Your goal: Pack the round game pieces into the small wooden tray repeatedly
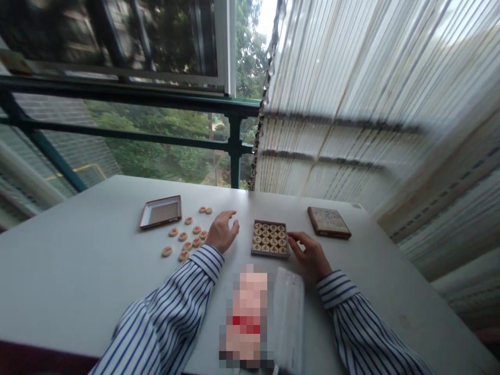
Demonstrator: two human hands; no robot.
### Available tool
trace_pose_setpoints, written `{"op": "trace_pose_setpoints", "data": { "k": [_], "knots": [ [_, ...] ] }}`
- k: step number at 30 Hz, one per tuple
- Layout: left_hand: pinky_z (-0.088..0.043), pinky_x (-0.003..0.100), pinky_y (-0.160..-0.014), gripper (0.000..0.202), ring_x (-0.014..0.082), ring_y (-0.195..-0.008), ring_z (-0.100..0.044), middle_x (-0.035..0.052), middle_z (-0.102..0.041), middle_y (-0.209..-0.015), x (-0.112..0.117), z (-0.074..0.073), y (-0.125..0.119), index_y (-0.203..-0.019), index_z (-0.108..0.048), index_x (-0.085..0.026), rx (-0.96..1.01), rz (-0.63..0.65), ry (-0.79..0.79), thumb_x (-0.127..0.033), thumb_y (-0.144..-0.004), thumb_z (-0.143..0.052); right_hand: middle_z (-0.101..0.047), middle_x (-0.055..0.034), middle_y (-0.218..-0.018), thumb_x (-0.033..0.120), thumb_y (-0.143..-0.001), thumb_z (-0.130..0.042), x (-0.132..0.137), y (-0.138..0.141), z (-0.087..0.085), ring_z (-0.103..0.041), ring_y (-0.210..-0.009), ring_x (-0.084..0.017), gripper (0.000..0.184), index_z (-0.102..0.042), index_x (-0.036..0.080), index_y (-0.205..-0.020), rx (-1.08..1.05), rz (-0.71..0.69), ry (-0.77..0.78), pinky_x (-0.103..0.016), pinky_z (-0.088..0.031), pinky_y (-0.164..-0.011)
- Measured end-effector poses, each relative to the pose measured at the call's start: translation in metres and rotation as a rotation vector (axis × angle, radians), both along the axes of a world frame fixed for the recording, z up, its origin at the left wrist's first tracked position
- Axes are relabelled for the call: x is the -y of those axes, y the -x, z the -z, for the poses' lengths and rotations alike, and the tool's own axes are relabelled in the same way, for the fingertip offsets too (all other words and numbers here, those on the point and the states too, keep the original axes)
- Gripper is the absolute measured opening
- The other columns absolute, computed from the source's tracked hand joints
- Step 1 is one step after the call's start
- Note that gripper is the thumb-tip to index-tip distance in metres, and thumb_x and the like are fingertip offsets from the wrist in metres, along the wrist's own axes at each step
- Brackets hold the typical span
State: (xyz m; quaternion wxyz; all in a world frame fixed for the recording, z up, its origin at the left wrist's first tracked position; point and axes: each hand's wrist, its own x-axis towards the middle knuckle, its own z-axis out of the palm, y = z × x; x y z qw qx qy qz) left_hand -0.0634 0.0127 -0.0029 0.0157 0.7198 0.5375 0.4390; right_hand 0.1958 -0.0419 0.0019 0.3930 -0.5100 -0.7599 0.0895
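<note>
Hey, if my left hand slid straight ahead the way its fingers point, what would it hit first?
Likely nothing: the left hand points away and slightly right across bare table, passing left of the box of pieces. Past the far edge hangs the curtain; depth there is unclear.

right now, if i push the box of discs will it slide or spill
The box of discs probably slides flat: it sits low and wide. Packed tight, the discs likely stay put; lidless, tipping may spill them.
</note>
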Motion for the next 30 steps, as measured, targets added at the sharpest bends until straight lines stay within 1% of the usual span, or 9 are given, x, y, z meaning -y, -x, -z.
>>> {"op": "trace_pose_setpoints", "data": {
  "k": [4, 8, 12, 15, 20, 27, 30],
  "knots": [
    [-0.046, 0.035, -0.079, 0.026, 0.02, -0.088, -0.056, 0.0091, -0.06, -0.093, 0.004, 0.009, 0.002, -0.099, -0.054, -0.013, -0.015, -0.012, -0.016, -0.02, -0.075, -0.048, -0.062, -0.0073, -0.09, 0.03, -0.083, -0.042, -0.005, 0.011, -0.014, -0.055, -0.082, -0.017, 0.024, -0.059, 0.018, -0.096, 0.007, -0.032, 0.003, -0.031, -0.045, -0.075],
    [-0.045, 0.035, -0.082, 0.026, 0.0207, -0.09, -0.056, 0.01, -0.061, -0.095, 0.008, 0.014, 0.003, -0.098, -0.054, -0.012, -0.027, -0.023, 0.006, -0.021, -0.075, -0.049, -0.062, -0.0064, -0.087, 0.028, -0.083, -0.042, -0.021, 0.027, -0.029, -0.056, -0.08, -0.016, 0.023, -0.06, 0.018, -0.094, 0.041, -0.07, -0.006, -0.029, -0.044, -0.073],
    [-0.046, 0.036, -0.08, 0.024, 0.0212, -0.088, -0.057, 0.0108, -0.062, -0.093, 0.008, 0.019, 0.002, -0.097, -0.055, -0.011, -0.109, -0.006, 0.042, -0.02, -0.075, -0.047, -0.062, -0.0062, -0.083, 0.027, -0.083, -0.042, -0.035, 0.04, -0.038, -0.056, -0.077, -0.015, 0.022, -0.061, 0.017, -0.09, 0.114, -0.136, 0.01, -0.028, -0.044, -0.072],
    [-0.046, 0.035, -0.079, 0.026, 0.0215, -0.086, -0.057, 0.0107, -0.063, -0.093, 0.008, 0.021, 0.002, -0.098, -0.054, -0.011, -0.159, 0.006, 0.058, -0.019, -0.075, -0.048, -0.063, -0.0062, -0.083, 0.026, -0.084, -0.042, -0.039, 0.045, -0.039, -0.056, -0.077, -0.016, 0.021, -0.06, 0.017, -0.09, 0.148, -0.152, 0.017, -0.028, -0.043, -0.072],
    [-0.045, 0.034, -0.077, 0.027, 0.0211, -0.085, -0.057, 0.0084, -0.063, -0.09, 0.01, 0.021, 0.002, -0.099, -0.054, -0.014, -0.191, 0.036, 0.072, -0.019, -0.073, -0.051, -0.063, -0.007, -0.084, 0.026, -0.083, -0.042, -0.038, 0.046, -0.037, -0.056, -0.077, -0.017, 0.021, -0.061, 0.018, -0.089, 0.198, -0.172, 0.03, -0.029, -0.043, -0.071],
    [-0.045, 0.035, -0.077, 0.027, 0.0215, -0.085, -0.056, 0.0087, -0.063, -0.089, 0.009, 0.024, 0.003, -0.099, -0.054, -0.014, -0.209, 0.042, 0.071, -0.022, -0.074, -0.052, -0.063, -0.0073, -0.084, 0.027, -0.084, -0.041, -0.037, 0.045, -0.039, -0.056, -0.077, -0.016, 0.023, -0.061, 0.017, -0.09, 0.204, -0.182, 0.05, -0.03, -0.043, -0.071],
    [-0.045, 0.035, -0.076, 0.026, 0.0216, -0.084, -0.056, 0.0088, -0.063, -0.087, 0.009, 0.022, 0.002, -0.098, -0.054, -0.013, -0.216, 0.037, 0.084, -0.021, -0.074, -0.052, -0.063, -0.0074, -0.084, 0.027, -0.084, -0.041, -0.036, 0.046, -0.039, -0.056, -0.077, -0.016, 0.023, -0.061, 0.017, -0.09, 0.207, -0.178, 0.047, -0.029, -0.043, -0.07]
  ]
}}
